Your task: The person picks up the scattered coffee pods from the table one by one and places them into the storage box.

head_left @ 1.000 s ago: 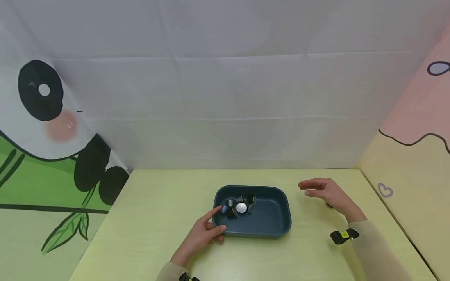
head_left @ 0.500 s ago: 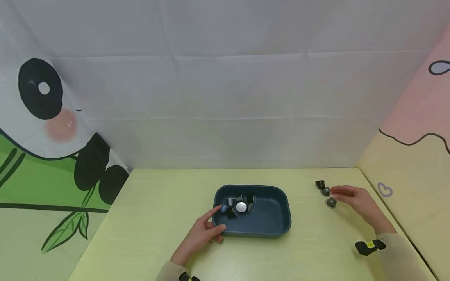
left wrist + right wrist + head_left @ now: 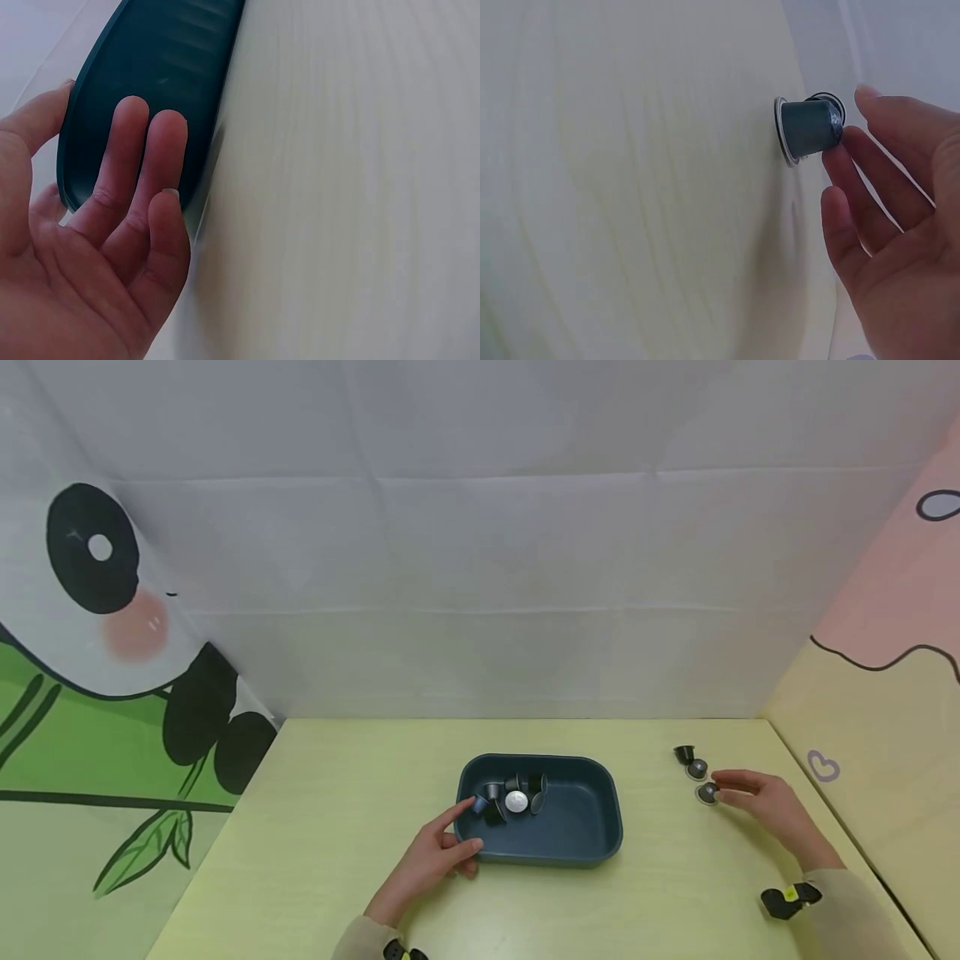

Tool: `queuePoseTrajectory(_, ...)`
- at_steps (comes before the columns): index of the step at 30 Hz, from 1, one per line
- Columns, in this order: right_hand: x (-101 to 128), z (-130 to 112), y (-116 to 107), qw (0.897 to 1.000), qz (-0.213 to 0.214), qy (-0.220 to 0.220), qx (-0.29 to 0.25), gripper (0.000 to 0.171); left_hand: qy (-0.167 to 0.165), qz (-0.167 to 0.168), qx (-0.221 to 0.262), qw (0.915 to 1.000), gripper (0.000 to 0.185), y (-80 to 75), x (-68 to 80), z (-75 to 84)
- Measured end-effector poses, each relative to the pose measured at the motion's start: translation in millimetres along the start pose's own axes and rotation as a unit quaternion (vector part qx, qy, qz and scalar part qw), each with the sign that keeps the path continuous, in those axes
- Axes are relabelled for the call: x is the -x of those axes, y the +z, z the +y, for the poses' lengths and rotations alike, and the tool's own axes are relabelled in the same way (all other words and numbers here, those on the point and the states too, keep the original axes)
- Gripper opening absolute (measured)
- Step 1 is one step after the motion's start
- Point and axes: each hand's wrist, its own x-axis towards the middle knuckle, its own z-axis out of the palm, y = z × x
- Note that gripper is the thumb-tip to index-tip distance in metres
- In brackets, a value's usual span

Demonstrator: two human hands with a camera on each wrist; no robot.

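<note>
I judge this over halfway: several capsules [image 3: 508, 797] lie in the tray [image 3: 585, 852], my left hand [image 3: 435, 858] flat-fingered against its near-left wall, three capsules [image 3: 697, 771] right of it (my right hand [image 3: 765, 806] touches the nearest, fingers loose, unclosed).

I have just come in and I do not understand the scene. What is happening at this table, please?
A person sits at a pale yellow-green table. The left hand rests with straight fingers against the near left corner of a dark teal plastic tray, which holds several small dark coffee capsules. The right hand reaches its fingertips to the nearest of three more capsules standing on the table, without gripping it yet.
</note>
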Motion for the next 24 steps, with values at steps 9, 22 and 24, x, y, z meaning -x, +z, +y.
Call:
queuePoseTrajectory(9, -4.6, 2.5, 13.6, 1.0, -0.003, 0.018, 0.01, 0.045, 0.001, -0.002, -0.004, 1.0, 0.07, 2.4, 7.7, 19.6)
queuePoseTrajectory(22, -6.0, 8.8, 26.1, 0.999, 0.03, 0.023, 0.034, 0.042, -0.001, -0.001, -0.011, 0.9999, 0.07, 1.6, 2.3, 7.9)
queuePoseTrajectory(24, -5.5, 8.6, 25.9, 0.999, 0.029, 0.022, 0.036, 0.041, -0.001, -0.002, -0.008, 1.0, 0.069, 2.2, 3.8, 11.2)
